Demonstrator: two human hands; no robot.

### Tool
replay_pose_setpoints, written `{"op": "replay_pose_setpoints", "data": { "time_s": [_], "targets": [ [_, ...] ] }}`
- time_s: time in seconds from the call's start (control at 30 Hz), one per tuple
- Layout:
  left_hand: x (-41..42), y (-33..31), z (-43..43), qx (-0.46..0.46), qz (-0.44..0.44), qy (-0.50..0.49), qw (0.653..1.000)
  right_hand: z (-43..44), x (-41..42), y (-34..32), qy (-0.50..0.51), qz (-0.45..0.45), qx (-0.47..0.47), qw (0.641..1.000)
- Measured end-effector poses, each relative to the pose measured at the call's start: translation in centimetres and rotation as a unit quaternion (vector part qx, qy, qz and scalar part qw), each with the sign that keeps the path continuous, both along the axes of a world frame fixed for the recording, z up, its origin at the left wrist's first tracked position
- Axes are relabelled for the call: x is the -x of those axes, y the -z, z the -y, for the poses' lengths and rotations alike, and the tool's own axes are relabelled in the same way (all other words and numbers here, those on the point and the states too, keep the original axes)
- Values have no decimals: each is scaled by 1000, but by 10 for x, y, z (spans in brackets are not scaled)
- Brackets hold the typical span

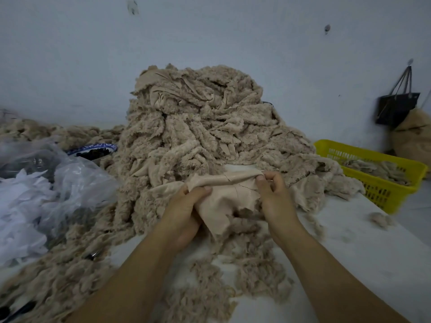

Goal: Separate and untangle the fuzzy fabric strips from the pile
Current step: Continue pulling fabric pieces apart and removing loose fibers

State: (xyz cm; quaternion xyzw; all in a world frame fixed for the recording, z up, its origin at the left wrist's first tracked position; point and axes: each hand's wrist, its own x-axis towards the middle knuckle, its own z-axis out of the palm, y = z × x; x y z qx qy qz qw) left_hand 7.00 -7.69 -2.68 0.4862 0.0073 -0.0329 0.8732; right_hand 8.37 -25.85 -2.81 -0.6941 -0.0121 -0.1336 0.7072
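Below pile (198,127) | left hand (184,206) fingers pinch strip (231,194) | right hand (272,194) fingers pinch strip

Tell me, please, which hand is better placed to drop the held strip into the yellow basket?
Probably the right: the right hand pinches the strip on the side nearer the yellow basket; the left hand would have to cross over.

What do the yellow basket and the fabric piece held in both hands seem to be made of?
The yellow basket: likely moulded plastic, slightly glossy, with a grid of holes in its wall. The fabric piece, pinched by the left hand and right hand: likely knit-backed plush; smooth matte beige backing faces up, fuzzy pile shows at the ragged edge. Fibre unclear.
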Motion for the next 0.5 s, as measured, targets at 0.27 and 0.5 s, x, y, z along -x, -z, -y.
{"op": "replay_pose_setpoints", "data": {
  "time_s": [0.27, 0.5],
  "targets": [
    [6, -4, 3, -68, -12, 5, 998, -6, 9, -1, -86, -18, -30, 996],
    [14, -5, 3, -71, 50, 77, 993, -10, 12, -2, -212, -69, -81, 971]
  ]
}}
